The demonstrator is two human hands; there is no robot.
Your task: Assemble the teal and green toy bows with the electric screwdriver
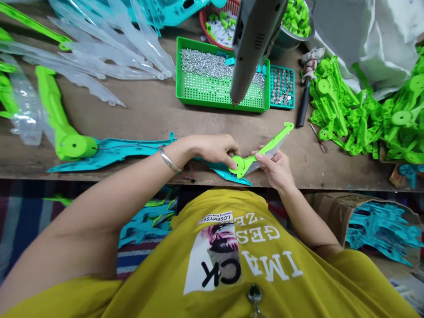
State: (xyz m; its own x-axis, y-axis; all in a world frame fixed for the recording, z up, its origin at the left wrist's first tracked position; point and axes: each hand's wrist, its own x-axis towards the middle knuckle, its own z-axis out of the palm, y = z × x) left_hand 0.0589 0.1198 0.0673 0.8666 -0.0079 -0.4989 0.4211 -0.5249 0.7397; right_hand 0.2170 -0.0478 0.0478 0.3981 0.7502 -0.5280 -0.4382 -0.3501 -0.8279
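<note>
Above the worktop's (142,119) near edge, the right hand (280,170) pinches a lime-green plastic arm (270,145) between thumb and fingers, over a turquoise strip's (132,149) end. The left hand's (218,149) thumb touches its round hub (237,166); whether the fingers pinch, I can't tell.

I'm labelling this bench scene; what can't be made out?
Head view:
Whether the blue plastic is one piece: left hand and forearm cover it.
Part of green tray: behind grey tool.
Tool's upper end: cut by top edge.
Exact shape of metal pieces: too small.

Worn brown worktable (142,115) — striped blue, white and maroon sheeting (33,214) below.
</note>
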